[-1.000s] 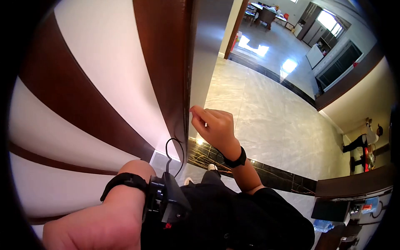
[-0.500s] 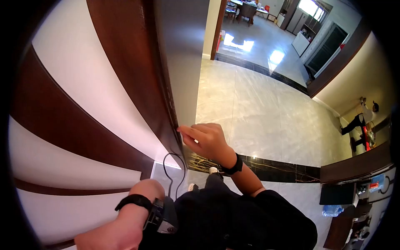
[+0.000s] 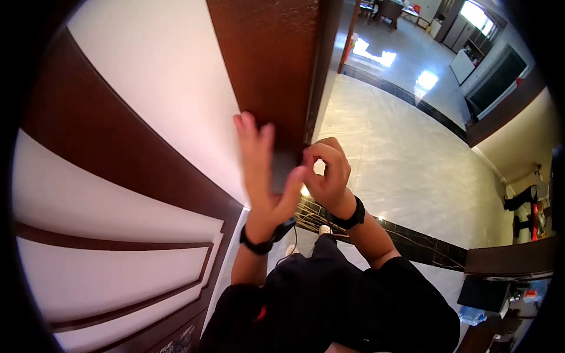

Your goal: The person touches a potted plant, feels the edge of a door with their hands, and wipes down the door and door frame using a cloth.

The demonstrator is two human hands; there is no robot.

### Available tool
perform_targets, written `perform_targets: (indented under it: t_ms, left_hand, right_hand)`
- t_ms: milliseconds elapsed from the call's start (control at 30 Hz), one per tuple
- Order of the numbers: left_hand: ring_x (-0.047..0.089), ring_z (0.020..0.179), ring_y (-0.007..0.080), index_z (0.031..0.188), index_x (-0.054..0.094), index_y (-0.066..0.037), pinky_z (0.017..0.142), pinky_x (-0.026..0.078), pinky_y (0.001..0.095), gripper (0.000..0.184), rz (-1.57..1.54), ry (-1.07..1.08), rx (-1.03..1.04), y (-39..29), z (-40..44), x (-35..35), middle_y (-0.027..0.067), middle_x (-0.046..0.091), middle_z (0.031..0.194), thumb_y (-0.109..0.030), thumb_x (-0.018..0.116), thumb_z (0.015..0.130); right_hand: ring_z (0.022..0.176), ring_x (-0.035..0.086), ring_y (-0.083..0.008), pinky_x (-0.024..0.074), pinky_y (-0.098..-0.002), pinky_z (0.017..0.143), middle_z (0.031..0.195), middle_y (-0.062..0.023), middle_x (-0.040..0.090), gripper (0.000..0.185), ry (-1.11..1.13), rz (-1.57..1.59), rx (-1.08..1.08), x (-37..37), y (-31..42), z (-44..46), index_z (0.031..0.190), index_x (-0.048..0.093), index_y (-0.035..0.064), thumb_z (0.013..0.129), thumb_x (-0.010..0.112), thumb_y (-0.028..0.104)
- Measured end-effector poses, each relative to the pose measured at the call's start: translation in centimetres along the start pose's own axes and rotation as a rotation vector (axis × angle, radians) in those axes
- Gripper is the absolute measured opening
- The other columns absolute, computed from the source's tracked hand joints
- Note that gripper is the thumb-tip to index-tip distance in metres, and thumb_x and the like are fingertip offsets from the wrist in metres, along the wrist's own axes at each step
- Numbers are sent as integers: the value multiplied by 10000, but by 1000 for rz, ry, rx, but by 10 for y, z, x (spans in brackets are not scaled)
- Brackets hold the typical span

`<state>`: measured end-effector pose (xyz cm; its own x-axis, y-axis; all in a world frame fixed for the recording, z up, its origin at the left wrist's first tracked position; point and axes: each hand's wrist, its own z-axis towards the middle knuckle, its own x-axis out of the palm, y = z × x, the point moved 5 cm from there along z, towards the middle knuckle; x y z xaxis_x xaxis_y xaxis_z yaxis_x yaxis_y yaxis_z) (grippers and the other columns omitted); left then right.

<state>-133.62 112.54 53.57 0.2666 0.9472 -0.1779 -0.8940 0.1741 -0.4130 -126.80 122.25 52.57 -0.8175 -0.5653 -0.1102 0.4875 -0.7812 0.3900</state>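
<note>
My left hand (image 3: 262,182) is raised in front of the dark brown wooden trim (image 3: 271,53), fingers spread and somewhat blurred. Whether its fingertips touch the wood I cannot tell. Close on its right, my right hand (image 3: 332,173) has thumb and fingers curled together in a ring at the edge of the trim. Anything pinched between those fingertips is too small or hidden to make out. A black band (image 3: 351,216) circles the right wrist, and another black band (image 3: 256,244) with a dark device is on the left wrist.
White wall panels (image 3: 135,106) with curved brown borders rise on the left. Beyond a dark floor strip (image 3: 406,238) lies a pale tiled floor (image 3: 406,170). At the lower right are a dark cabinet (image 3: 482,294) and a clear plastic bottle (image 3: 472,316).
My left hand has come up from low beside the body to the trim, its fingers spreading. The right hand stays curled at the trim's edge. The view has shifted left.
</note>
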Motion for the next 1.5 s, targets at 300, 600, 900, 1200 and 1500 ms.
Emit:
perform_targets:
  t_ms: [300,600,900,1200,1500]
  left_hand:
    - [61,1343,426,1380,188,39,1046,28,579,668,309,10,119,35,-77,33,264,99,1445,-228,476,840]
    - [114,1328,436,1355,231,61,1053,82,574,599,265,111,2,52,-131,36,269,156,1428,-228,447,876]
    - [76,1338,429,1371,161,73,1078,75,486,550,156,265,-166,23,-111,19,288,92,1434,-192,354,929]
    - [149,1310,461,1330,238,110,1065,123,511,534,146,247,-186,6,-104,13,303,194,1400,-140,418,894]
    - [177,1301,466,1325,259,100,1058,165,516,616,195,184,-152,7,-106,18,314,211,1387,-14,508,773]
  right_hand:
    - [583,551,-208,458,-281,519,813,-116,541,231,18,-9,134,6,-28,-64,937,497,35,742,613,-7]
    - [568,565,-236,464,-298,504,818,-108,559,193,172,-146,152,2,-41,-90,866,536,35,712,643,-9]
    - [508,531,-118,430,-216,467,693,-75,555,180,20,-195,-63,-2,11,24,843,524,9,719,639,-54]
    - [454,498,-124,418,-241,455,570,-48,492,188,-10,-87,254,1,5,10,861,476,52,753,630,33]
    - [491,514,-135,430,-252,481,600,-71,513,206,195,-190,381,6,-30,-77,924,455,38,787,605,69]
